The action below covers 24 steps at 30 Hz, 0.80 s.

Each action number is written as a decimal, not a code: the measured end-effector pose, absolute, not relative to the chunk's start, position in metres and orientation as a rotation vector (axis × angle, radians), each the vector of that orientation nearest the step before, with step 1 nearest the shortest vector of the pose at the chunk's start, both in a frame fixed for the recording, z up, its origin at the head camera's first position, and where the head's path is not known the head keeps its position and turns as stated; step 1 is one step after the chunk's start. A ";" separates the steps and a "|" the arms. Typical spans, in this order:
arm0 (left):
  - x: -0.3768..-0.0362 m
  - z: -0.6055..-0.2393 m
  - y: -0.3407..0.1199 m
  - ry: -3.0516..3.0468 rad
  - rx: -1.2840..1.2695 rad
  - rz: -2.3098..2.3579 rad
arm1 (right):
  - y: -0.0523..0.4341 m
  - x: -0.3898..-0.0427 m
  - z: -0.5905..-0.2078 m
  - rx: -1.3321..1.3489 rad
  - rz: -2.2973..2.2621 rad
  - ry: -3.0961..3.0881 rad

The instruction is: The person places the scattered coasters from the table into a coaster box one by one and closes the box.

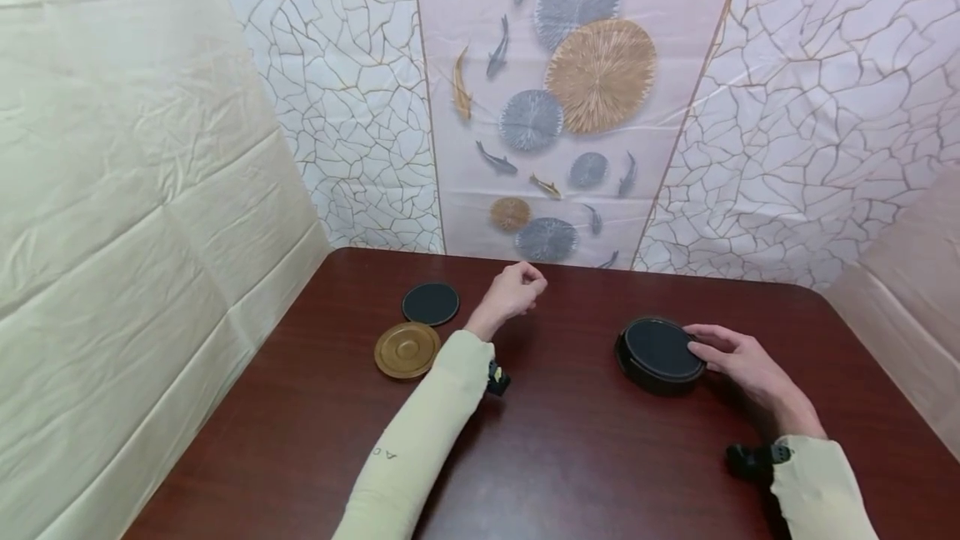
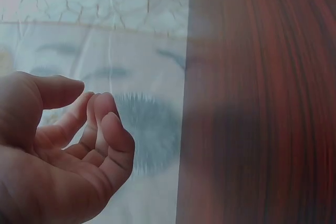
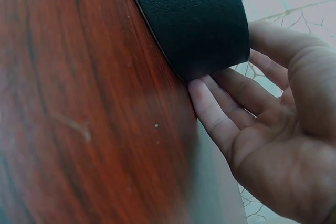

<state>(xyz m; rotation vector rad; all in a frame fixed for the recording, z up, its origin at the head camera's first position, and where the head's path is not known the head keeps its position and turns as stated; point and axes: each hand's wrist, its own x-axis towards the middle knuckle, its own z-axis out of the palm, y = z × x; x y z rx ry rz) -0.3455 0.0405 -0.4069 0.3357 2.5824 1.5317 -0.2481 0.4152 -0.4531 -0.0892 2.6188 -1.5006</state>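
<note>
On the right of the table in the head view sits a round black coaster holder [image 1: 651, 380] with a black coaster [image 1: 663, 348] on top. My right hand [image 1: 746, 365] grips the holder's right side, thumb by the upper rim. In the right wrist view, fingertips touch the low edge of its dark leathery wall [image 3: 194, 24]. My left hand [image 1: 513, 292] hovers over the table's far middle, loosely curled with nothing in it. The left wrist view shows its thumb [image 2: 60, 90] bent toward the fingers. Left of that hand lie another black coaster [image 1: 431, 304] and a round golden-brown ridged disc [image 1: 407, 350].
The dark red-brown wooden table [image 1: 555, 457] ends at a patterned cloth backdrop [image 1: 360, 107] at the back. Pale cloth [image 1: 135, 190] hangs along the left side, and more cloth borders the right. The coaster and the disc lie close together at the left.
</note>
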 end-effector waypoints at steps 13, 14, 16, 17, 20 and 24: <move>-0.354 -0.407 -0.020 2.760 0.416 1.209 | 0.415 -0.247 -0.453 -0.049 -1.506 2.618; -0.354 -0.407 -0.024 2.762 0.406 1.209 | 0.415 -0.247 -0.453 -0.053 -1.502 2.621; -0.355 -0.409 -0.032 2.772 0.396 1.205 | 0.414 -0.248 -0.453 -0.059 -1.506 2.618; -0.356 -0.409 -0.037 2.778 0.389 1.199 | 0.414 -0.248 -0.453 -0.060 -1.507 2.616; -0.358 -0.411 -0.050 2.793 0.377 1.174 | 0.413 -0.248 -0.453 -0.072 -1.493 2.623; -0.362 -0.413 -0.066 2.839 0.355 1.111 | 0.412 -0.247 -0.453 -0.073 -1.479 2.629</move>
